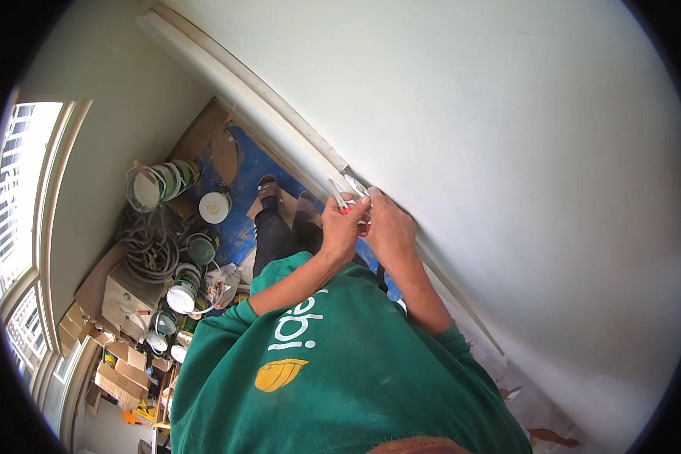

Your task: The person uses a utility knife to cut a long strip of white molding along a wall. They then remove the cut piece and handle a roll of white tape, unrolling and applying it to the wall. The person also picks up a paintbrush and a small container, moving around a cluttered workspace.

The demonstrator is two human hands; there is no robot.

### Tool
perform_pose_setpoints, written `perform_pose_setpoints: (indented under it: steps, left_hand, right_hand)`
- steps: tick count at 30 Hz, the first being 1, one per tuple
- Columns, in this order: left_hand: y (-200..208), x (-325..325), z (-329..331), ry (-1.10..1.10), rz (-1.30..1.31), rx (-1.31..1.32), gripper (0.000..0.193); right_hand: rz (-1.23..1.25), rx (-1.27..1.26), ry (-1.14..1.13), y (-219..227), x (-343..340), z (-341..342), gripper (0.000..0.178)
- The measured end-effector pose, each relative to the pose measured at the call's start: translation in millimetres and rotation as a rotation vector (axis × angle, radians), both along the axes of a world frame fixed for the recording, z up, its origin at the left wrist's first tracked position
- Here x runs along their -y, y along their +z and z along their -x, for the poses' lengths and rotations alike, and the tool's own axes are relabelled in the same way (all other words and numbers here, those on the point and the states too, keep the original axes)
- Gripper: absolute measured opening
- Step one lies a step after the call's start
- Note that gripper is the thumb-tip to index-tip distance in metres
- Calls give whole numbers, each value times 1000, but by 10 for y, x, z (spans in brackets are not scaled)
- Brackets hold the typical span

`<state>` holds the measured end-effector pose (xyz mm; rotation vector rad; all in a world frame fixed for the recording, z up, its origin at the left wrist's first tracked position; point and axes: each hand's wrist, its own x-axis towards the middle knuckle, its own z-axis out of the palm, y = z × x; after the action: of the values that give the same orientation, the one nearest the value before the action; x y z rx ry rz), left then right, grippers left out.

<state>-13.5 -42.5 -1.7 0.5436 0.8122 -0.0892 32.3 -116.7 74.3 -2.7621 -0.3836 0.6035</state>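
My left hand (340, 231) is closed around red-handled scissors (337, 194), their pointed metal end sticking up past my fingers. Beside it, nearly touching, my right hand (390, 225) has its fingers pinched together on a slim white piece (356, 185), whose kind I cannot make out. More red shows between the two hands, partly hidden by my fingers. Both hands meet in front of my chest, close to the white wall (522, 151) and the end of a long pale trim strip (242, 85).
Blue sheeting (257, 163) and cardboard cover the floor under my sandalled feet (268, 189). To the left stand paint buckets (214, 206), a coiled grey hose (150, 246) and cardboard boxes (121, 374). A window (24, 181) lies at the far left.
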Motion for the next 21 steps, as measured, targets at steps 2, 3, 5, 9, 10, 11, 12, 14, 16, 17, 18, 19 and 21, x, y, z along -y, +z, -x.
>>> perform_pose_setpoints:
  steps: [2,3,5,9,10,11,12,14,16,17,18,19,21]
  left_hand:
    - [30,-34,-7,-21,2,-8,31]
    - [31,-33,-14,-24,2,-15,31]
    - [32,-35,-24,-33,2,-29,31]
    - [38,-41,-21,-10,26,1,31]
    - [25,-33,-16,-2,22,8,32]
    - [17,-21,-14,7,17,14,32]
    - [18,-29,-20,7,9,15,33]
    - [26,-35,-31,8,-6,15,37]
    - [15,-45,-28,4,2,13,37]
    - [8,-52,-31,2,7,11,38]
    - [10,-53,-32,6,3,10,38]
    - [15,-53,-36,9,-2,9,38]
    - [10,-44,-41,18,-3,8,38]
  right_hand:
    - [-23,2,-6,27,-24,-1,35]
    - [-4,7,6,46,-33,-15,34]
    - [33,17,29,75,-47,-30,33]
    - [14,73,7,42,-38,19,32]
    - [21,67,2,39,-42,19,32]
    - [27,61,-3,40,-37,20,32]
    - [20,69,3,29,-40,20,33]
    - [4,86,17,-3,-29,29,34]
    - [1,91,14,-27,-14,33,34]
    - [-1,93,13,-32,-10,29,34]
    - [-9,87,8,-24,-14,30,32]
    - [-17,80,3,-8,-28,29,31]
    - [-22,68,1,22,-41,21,29]
